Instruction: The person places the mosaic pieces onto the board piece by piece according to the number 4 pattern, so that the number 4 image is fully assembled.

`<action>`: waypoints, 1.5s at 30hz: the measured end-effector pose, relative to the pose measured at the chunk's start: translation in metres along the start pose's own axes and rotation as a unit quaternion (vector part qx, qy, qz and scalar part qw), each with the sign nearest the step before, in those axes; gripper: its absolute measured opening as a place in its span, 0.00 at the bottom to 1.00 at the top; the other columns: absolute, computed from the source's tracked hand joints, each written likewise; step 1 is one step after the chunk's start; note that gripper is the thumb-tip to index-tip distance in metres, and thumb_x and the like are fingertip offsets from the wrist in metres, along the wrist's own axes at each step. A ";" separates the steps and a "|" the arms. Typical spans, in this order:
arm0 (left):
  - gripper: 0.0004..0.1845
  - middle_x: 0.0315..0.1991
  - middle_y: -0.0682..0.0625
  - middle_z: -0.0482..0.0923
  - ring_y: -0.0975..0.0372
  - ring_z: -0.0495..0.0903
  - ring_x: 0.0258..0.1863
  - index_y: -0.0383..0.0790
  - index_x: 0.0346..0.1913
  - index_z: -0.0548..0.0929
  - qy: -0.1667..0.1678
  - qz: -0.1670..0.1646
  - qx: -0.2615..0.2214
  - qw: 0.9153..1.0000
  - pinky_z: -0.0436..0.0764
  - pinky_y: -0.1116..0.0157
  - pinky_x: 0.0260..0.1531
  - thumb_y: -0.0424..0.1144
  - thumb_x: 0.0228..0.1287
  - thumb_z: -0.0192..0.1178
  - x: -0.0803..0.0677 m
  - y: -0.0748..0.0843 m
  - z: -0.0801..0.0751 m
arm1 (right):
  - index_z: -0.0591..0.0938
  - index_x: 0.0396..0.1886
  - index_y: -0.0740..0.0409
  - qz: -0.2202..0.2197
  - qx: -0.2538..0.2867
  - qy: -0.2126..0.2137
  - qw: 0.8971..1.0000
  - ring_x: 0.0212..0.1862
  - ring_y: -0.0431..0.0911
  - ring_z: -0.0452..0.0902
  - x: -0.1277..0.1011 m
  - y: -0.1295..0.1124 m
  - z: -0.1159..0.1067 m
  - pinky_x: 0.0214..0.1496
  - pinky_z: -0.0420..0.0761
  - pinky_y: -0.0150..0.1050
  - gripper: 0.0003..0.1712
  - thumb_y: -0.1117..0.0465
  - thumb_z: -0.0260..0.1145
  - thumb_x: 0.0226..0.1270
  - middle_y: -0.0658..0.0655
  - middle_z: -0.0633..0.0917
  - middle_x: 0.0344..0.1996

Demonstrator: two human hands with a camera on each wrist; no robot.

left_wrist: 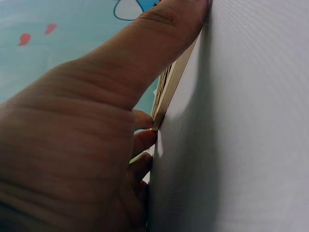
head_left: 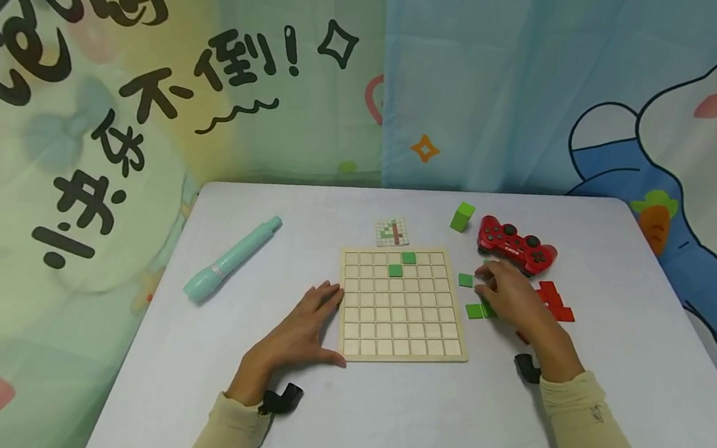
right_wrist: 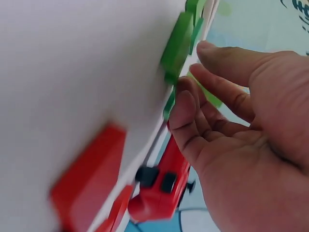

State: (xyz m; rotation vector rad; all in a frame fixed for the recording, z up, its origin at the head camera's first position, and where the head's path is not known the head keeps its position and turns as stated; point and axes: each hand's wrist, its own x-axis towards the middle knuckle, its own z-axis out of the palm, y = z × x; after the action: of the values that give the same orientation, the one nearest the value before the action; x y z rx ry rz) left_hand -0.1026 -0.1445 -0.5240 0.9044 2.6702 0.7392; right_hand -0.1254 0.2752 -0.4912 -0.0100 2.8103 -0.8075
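A wooden grid board (head_left: 403,359) lies flat on the table, with two green square tiles (head_left: 409,257) in its upper cells. My left hand (head_left: 299,329) touches the board's left edge with its fingers, and its thumb lies by the lower left corner. To the right of the board, my right hand (head_left: 514,292) is over loose green tiles (head_left: 474,311). In the right wrist view, its thumb and fingertips (right_wrist: 184,104) are apart, close to the green tiles (right_wrist: 176,46), and nothing shows between them. Part of the green group is hidden under this hand.
Red tiles (head_left: 555,302) lie beyond my right hand. A red game controller (head_left: 517,243) and a green block (head_left: 461,217) are at the back right. Behind the board lies a small pattern card (head_left: 392,232). A mint-green wand-like object (head_left: 232,259) lies on the left.
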 end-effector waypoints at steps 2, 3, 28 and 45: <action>0.70 0.84 0.38 0.57 0.45 0.51 0.88 0.34 0.84 0.58 0.002 0.004 0.000 1.000 0.53 0.47 0.89 0.59 0.44 0.87 0.000 0.000 0.000 | 0.81 0.63 0.66 -0.007 0.001 0.006 1.000 0.54 0.59 0.79 -0.007 0.007 -0.004 0.57 0.88 0.56 0.18 0.64 0.65 0.79 0.68 0.80 0.57; 0.70 0.84 0.38 0.57 0.45 0.51 0.88 0.34 0.84 0.58 0.003 0.005 0.000 1.000 0.53 0.47 0.89 0.59 0.44 0.87 0.000 0.000 0.000 | 0.81 0.63 0.66 -0.010 0.000 0.009 1.000 0.54 0.59 0.80 -0.010 0.010 -0.006 0.57 0.87 0.56 0.18 0.65 0.64 0.79 0.68 0.80 0.58; 0.71 0.84 0.37 0.56 0.43 0.51 0.88 0.33 0.84 0.59 0.003 0.007 -0.005 1.000 0.53 0.45 0.89 0.59 0.42 0.87 0.000 -0.002 0.003 | 0.79 0.63 0.65 -0.033 -0.013 -0.018 0.999 0.55 0.57 0.79 -0.020 0.009 -0.021 0.55 0.88 0.53 0.22 0.62 0.69 0.74 0.65 0.81 0.55; 0.71 0.85 0.38 0.54 0.45 0.49 0.88 0.34 0.85 0.56 -0.003 0.000 -0.004 1.000 0.50 0.48 0.90 0.60 0.44 0.86 0.000 -0.004 0.000 | 0.82 0.53 0.67 -0.246 -0.071 -0.079 0.963 0.47 0.50 0.78 0.028 -0.118 0.030 0.49 0.84 0.45 0.10 0.69 0.65 0.76 0.63 0.80 0.49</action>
State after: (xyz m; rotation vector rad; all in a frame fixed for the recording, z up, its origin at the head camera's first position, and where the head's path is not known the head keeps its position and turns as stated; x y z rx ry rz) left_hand -0.1047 -0.1476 -0.5264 0.9020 2.6593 0.7458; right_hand -0.1528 0.1579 -0.4595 -0.7863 2.7312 -0.6554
